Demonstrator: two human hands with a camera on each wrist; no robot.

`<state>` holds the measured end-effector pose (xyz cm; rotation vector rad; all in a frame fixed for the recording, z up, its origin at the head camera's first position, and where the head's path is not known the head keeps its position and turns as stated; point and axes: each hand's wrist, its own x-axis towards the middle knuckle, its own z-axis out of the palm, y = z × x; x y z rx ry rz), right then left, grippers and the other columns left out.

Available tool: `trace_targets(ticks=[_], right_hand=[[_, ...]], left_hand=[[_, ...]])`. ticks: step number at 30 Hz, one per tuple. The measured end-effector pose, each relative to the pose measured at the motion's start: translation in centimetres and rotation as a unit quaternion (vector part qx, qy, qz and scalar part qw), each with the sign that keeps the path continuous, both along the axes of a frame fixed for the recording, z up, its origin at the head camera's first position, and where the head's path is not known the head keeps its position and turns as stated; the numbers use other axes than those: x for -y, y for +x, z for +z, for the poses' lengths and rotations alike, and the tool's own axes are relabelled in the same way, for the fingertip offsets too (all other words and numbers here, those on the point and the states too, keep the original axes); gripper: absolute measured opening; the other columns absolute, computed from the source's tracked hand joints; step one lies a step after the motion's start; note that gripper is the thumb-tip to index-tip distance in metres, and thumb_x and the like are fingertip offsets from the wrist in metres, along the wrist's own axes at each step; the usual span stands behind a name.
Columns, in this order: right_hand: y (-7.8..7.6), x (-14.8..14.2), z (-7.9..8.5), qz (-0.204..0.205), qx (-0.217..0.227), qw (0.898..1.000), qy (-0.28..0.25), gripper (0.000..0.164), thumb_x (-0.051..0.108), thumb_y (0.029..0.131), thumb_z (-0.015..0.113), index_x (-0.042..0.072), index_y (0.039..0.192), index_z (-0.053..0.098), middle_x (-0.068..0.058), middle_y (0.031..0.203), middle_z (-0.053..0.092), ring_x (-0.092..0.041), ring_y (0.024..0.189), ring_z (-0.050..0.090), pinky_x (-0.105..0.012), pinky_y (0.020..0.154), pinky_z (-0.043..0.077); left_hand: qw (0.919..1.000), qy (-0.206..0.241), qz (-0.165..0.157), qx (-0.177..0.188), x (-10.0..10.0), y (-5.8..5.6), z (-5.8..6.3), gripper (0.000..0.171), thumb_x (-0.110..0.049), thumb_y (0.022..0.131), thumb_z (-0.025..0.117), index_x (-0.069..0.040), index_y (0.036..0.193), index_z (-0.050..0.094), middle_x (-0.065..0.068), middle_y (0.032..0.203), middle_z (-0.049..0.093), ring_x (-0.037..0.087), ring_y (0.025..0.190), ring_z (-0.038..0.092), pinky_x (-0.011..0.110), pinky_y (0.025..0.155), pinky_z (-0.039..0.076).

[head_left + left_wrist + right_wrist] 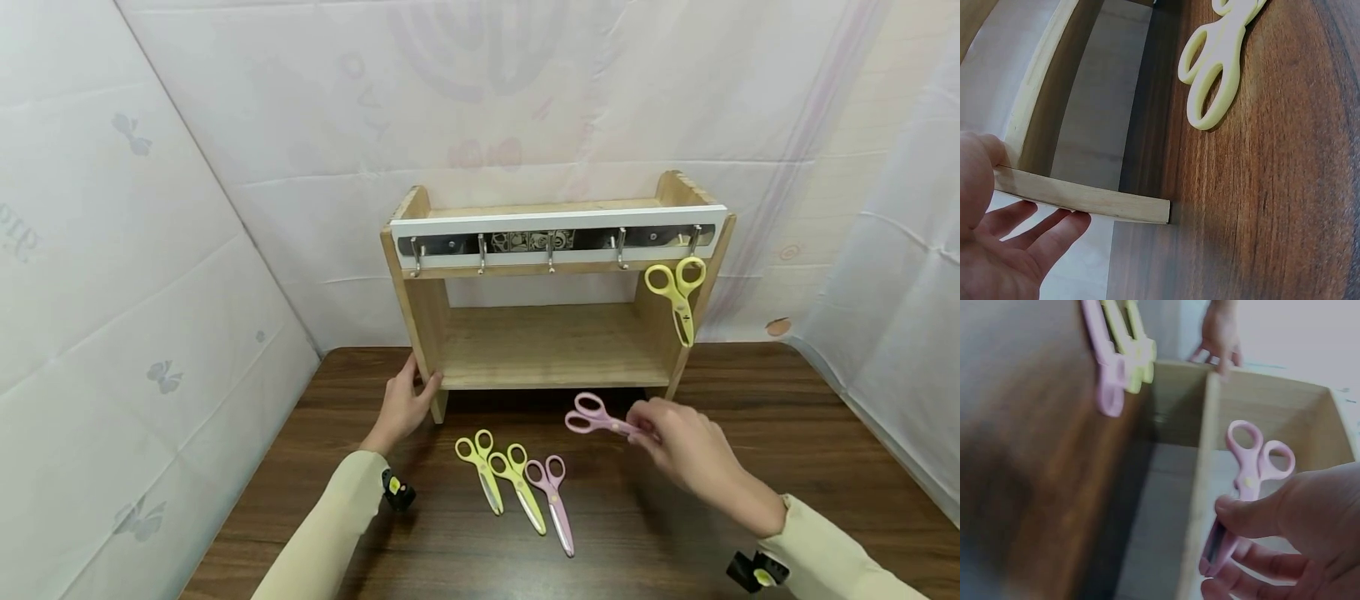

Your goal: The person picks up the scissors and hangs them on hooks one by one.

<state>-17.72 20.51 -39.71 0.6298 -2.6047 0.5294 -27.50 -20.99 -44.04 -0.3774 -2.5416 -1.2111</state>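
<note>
My left hand grips the left side panel of a small wooden shelf, thumb at the front edge and fingers on the outer face, as the left wrist view shows. Pink scissors are pinched by the blade end between thumb and fingers of my right hand, handle loops pointing away from the palm. They are in front of the shelf's lower right part, below the hook rail. On the table lie two yellow scissors and, beside them, another pink pair, loops toward the shelf.
Several metal hooks line the white rail across the shelf's upper front. Yellow scissors hang by a loop from the rightmost hook. The shelf stands on a dark wooden table, with white patterned cloth behind and at the sides.
</note>
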Motion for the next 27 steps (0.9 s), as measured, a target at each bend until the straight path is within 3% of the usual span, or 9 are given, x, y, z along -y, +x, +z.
trace_targets(ticks=[6,12,18,27], right_hand=[[-1.1,0.1,2.9,0.016,-0.096,0.993,-0.060,0.023,0.007,0.079,0.088,0.020,0.084,0.071,0.013,0.074,0.055,-0.003,0.062,0.048,-0.026,0.050,0.040],[-2.0,0.4,5.1,0.039,-0.156,0.979,-0.124,0.023,-0.002,0.077,0.088,0.012,0.087,0.072,0.006,0.076,0.062,-0.007,0.064,0.056,-0.020,0.055,0.048],[-2.9,0.7,6.6,0.030,-0.170,0.967,-0.188,0.020,-0.003,0.080,0.086,0.005,0.092,0.073,-0.001,0.079,0.069,-0.009,0.068,0.061,-0.007,0.060,0.048],[-3.9,1.4,7.4,-0.003,-0.143,0.957,-0.251,0.014,0.005,0.086,0.085,0.004,0.096,0.075,-0.005,0.082,0.072,0.000,0.074,0.061,-0.005,0.064,0.048]], left_hand=[[1.0000,-0.002,0.001,0.004,0.0,0.1,0.0,0.057,-0.024,0.107,0.058,-0.010,0.158,0.035,0.026,0.134,0.063,0.041,0.119,0.064,0.052,0.086,0.061],[1.0000,0.000,0.000,-0.001,0.1,0.0,-0.2,0.059,-0.024,0.107,0.059,-0.009,0.159,0.034,0.028,0.134,0.062,0.041,0.119,0.064,0.052,0.086,0.061],[1.0000,0.003,-0.001,0.002,0.0,0.0,0.0,0.061,-0.024,0.107,0.058,-0.009,0.160,0.032,0.027,0.135,0.062,0.041,0.120,0.064,0.052,0.085,0.061],[1.0000,-0.001,0.001,-0.003,0.0,0.1,0.0,0.060,-0.023,0.107,0.058,-0.008,0.160,0.033,0.027,0.133,0.062,0.041,0.118,0.065,0.052,0.083,0.062]])
